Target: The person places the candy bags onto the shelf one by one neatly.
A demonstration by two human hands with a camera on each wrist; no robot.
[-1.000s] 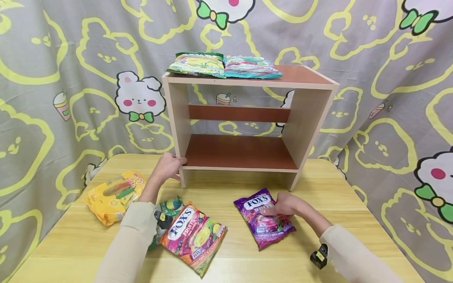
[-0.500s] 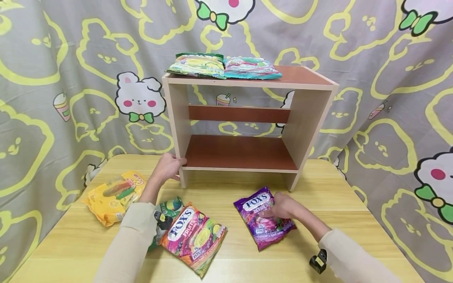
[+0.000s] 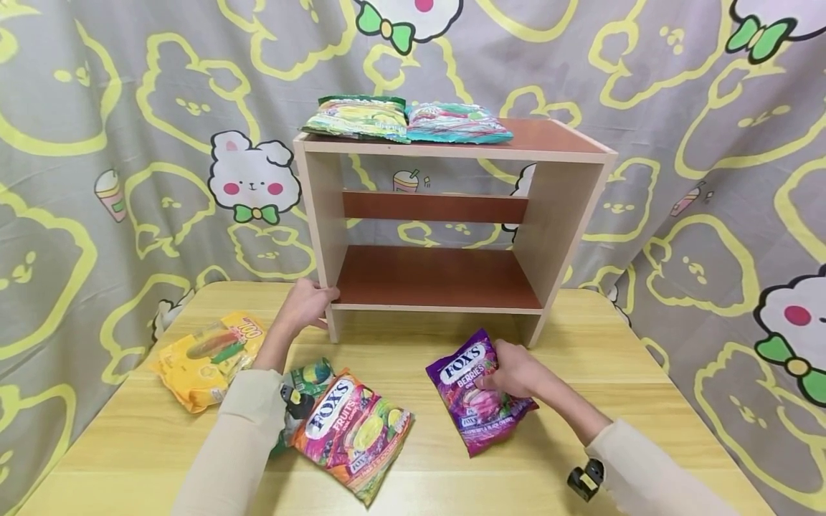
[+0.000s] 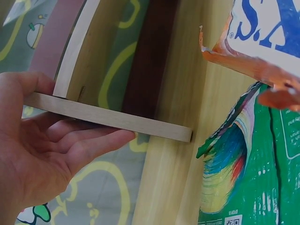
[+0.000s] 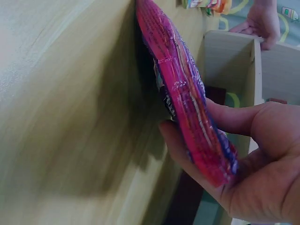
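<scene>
My right hand (image 3: 516, 369) pinches the right side of a purple Fox's berries candy bag (image 3: 467, 380), thumb on its front. From the right wrist the bag (image 5: 183, 93) shows edge-on, thumb on one face and fingers behind the other, with a shadow on the table beside it. At the small wooden shelf (image 3: 439, 279), my left hand (image 3: 303, 308) grips the left side panel near the lower board. The left wrist view has the thumb on one side of the panel (image 4: 112, 117) and the fingers (image 4: 101, 145) along the other.
An orange Fox's fruits bag (image 3: 358, 437) overlaps a green bag (image 3: 310, 376) on the table, partly behind my left forearm. A yellow bag (image 3: 200, 365) lies further left. Two bags, one yellow-green (image 3: 361, 118) and one teal (image 3: 458, 123), lie atop the shelf. A patterned curtain (image 3: 161, 107) hangs behind.
The purple bag's upper edge has come up a little and the bag tilts more, as my right hand rises slightly with it. My left hand stays on the panel.
</scene>
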